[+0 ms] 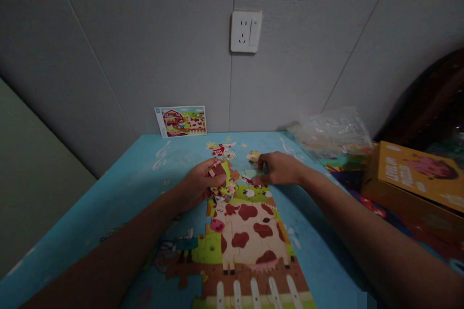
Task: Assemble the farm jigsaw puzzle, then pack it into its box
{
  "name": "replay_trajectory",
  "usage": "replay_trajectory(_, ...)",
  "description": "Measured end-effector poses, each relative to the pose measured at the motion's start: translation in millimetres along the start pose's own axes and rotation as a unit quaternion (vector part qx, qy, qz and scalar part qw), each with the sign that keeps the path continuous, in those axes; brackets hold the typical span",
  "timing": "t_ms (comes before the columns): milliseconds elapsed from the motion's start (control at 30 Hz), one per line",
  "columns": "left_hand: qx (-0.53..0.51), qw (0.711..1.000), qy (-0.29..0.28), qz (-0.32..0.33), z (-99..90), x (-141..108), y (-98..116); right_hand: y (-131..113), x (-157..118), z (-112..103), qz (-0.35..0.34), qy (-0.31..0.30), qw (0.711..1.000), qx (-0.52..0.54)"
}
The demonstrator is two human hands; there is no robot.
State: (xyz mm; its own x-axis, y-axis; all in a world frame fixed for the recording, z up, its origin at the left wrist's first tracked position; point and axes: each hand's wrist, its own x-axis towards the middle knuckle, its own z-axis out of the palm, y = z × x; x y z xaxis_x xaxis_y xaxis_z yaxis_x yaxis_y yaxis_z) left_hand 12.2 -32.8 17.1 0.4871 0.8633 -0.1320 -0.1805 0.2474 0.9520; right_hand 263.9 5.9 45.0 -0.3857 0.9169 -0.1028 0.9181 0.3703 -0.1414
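Note:
A bunch of loose puzzle pieces (225,184) is gripped in my left hand (195,184), its thumb pressed on a brown-and-green one. My right hand (281,168) is bent over the far right corner of the partly joined jigsaw puzzle (250,236). Its thumb and index finger close on a light blue puzzle piece (250,174) there; the fingers hide part of it. The joined section has a spotted cow, sheep and a white fence. Just beyond my hands lie loose pieces with red barn parts (219,149) and a yellowish puzzle piece (253,156).
A picture card (184,121) of the farm scene leans on the wall at the back of the blue table (119,178). To the right are a clear plastic bag (331,130) and an orange puzzle box (416,174). A wall socket (246,32) sits above.

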Motion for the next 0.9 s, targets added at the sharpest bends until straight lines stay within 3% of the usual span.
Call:
replay_trajectory(167,-0.007,1.0,-0.009,0.005,-0.7,0,-1,2,2,3,-0.024,0.033,0.991,0.127)
replay_trajectory(267,-0.003,1.0,-0.013,0.006,-1.5,0,-1,5,4,6,-0.025,0.076,0.954,0.289)
replay_trajectory(367,0.001,1.0,-0.015,0.009,-2.7,0,-1,15,11,11,0.022,0.169,0.912,0.374)
replay_trajectory(500,-0.004,1.0,-0.026,0.008,-3.1,-1,-1,33,19,19,0.081,0.233,0.911,0.331)
replay_trajectory(700,0.015,0.999,-0.034,0.029,-3.5,-2,-1,39,22,24,0.146,0.23,0.945,0.182)
replay_trajectory(900,0.082,0.995,-0.03,0.055,-2.2,-2,2,37,25,25,0.168,0.247,0.95,0.091)
